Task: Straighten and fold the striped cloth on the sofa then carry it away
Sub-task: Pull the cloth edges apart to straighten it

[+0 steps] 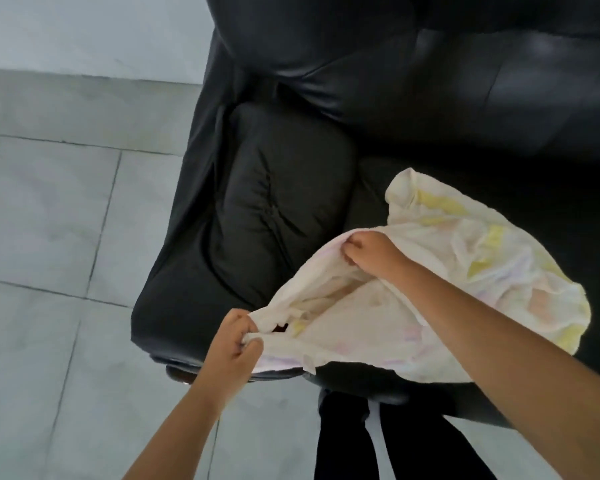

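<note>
The striped cloth [440, 271], pale cream with faint yellow and pink bands, lies crumpled on the seat of the black leather sofa [465, 98]. My left hand [234, 339] pinches a bunched corner at the cloth's near left end, by the sofa's front edge. My right hand [368, 252] grips the cloth's upper edge a little farther in, so the edge runs taut between both hands. The far right part of the cloth stays rumpled on the seat.
The padded sofa armrest [278, 202] is just left of the cloth. Grey tiled floor [49, 237] spreads to the left and in front. My dark trouser legs [378, 441] stand against the sofa's front.
</note>
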The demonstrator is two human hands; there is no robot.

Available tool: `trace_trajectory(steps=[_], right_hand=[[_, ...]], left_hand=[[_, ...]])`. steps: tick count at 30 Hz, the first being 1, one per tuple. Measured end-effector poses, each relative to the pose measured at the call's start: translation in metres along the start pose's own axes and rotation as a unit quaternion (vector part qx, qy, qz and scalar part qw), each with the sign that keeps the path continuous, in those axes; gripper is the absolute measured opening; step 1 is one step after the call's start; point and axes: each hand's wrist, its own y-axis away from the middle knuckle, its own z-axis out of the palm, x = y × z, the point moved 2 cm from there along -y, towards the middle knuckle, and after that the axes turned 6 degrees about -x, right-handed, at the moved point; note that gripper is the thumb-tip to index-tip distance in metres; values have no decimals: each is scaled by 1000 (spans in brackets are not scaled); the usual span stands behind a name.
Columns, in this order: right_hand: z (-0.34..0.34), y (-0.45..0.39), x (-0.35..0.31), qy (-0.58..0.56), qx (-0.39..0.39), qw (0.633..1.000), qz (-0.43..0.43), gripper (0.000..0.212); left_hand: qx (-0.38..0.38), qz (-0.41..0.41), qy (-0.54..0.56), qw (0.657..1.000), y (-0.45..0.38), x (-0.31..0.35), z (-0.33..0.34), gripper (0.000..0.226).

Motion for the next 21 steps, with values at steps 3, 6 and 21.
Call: trace_trajectory(steps=[3,6,21], right_hand=[[45,15,-3,65,-88,990,-85,29],[104,45,6,192,-290,930,-121,37],[144,54,44,370,-340,862,-62,43]], left_hand=[[25,-11,27,999,1,-20,7,19],[15,-14,40,999,1,-33,16,17],[-54,-22,6,998,22,-52,55,11]])
